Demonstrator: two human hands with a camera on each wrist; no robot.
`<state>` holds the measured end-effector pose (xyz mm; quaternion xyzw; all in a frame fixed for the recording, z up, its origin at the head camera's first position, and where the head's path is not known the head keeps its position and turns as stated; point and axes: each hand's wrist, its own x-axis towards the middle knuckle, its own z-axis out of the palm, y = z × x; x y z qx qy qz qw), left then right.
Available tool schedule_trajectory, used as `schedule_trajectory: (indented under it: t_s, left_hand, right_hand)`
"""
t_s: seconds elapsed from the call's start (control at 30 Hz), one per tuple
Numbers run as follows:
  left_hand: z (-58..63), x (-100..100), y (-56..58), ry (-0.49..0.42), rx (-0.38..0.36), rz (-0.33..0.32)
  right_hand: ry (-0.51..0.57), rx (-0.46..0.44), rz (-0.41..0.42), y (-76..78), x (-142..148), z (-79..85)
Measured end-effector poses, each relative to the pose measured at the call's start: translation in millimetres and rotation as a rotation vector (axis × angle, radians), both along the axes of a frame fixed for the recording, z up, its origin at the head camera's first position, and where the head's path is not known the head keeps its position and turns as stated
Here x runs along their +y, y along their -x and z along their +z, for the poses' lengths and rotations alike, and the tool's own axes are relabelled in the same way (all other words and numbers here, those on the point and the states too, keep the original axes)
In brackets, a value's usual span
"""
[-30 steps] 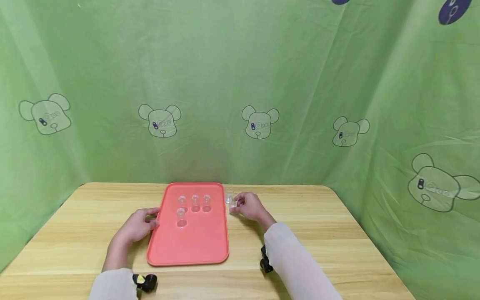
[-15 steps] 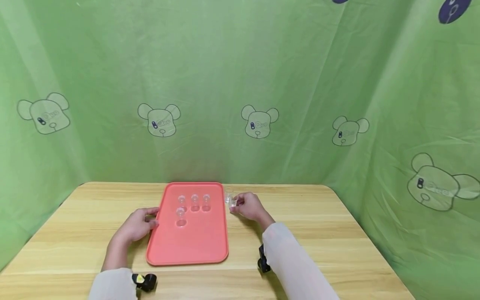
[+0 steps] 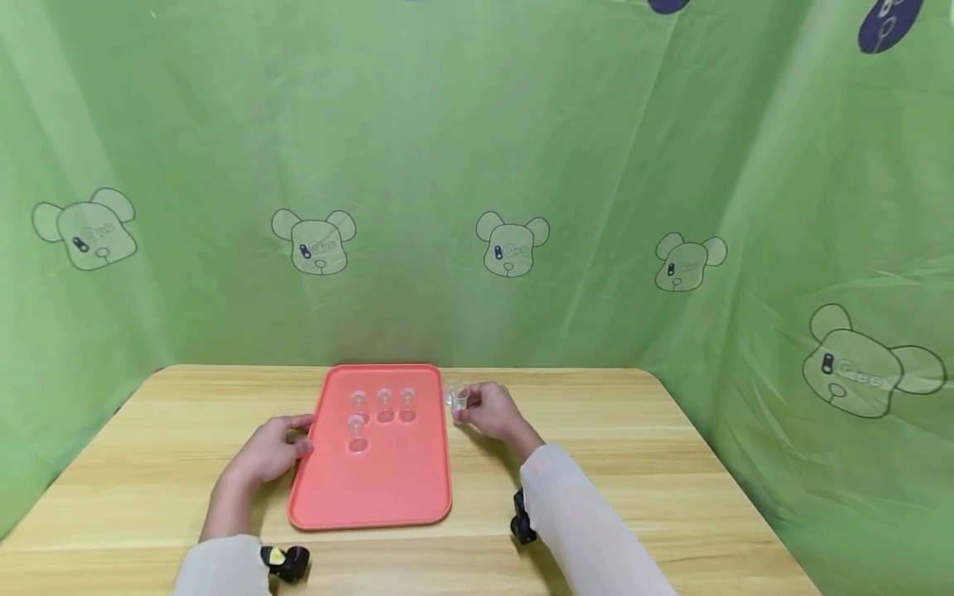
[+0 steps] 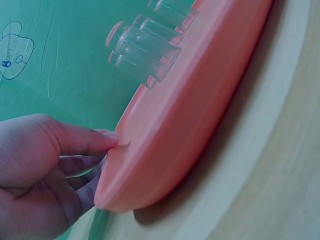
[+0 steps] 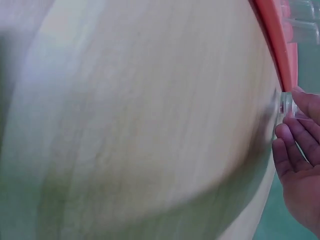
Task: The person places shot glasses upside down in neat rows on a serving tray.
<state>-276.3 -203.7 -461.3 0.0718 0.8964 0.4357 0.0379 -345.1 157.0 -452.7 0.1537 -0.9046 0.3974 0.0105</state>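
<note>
A pink rectangular tray (image 3: 387,497) lies on the wooden table, with several small clear shot glasses (image 3: 356,424) standing upright on its far half. My left hand (image 3: 264,451) is at the tray's left edge; in the left wrist view, thumb and fingers pinch the tray's rim (image 4: 112,185). Just outside the right edge, my right hand (image 3: 492,410) pinches another clear shot glass (image 3: 459,403) low by the tabletop. Another clear glass (image 3: 450,387) stands right behind that one, beside the tray. In the right wrist view the held glass (image 5: 286,104) is partly hidden by the thumb.
The wooden table (image 3: 596,463) extends to both sides of the tray and in front of it. A green curtain (image 3: 417,290) with bear outlines hangs behind the table and along its sides. Black wrist cameras (image 3: 286,563) are strapped at both sleeves.
The view has shifted very slightly. Both hands keep their places: the left at the tray's edge, the right at the shot glass. Glasses and tray look unmoved.
</note>
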Motion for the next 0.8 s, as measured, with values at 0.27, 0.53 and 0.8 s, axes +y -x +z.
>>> schedule_trajectory:
  t_s: [0.27, 0.53, 0.8]
  left_hand:
    - [0.0, -0.6, -0.2, 0.011, -0.003, 0.000]
    - [1.1, -0.8, 1.0, 0.001, -0.013, 0.007]
    - [-0.1, -0.7, 0.9, -0.001, -0.010, 0.002]
  right_hand:
    - [0.011, 0.020, 0.053, -2.6, -6.6, 11.6]
    - [0.015, 0.032, 0.127, -10.9, -20.4, 25.0]
    - [0.014, 0.060, 0.192, -18.1, -34.3, 31.9]
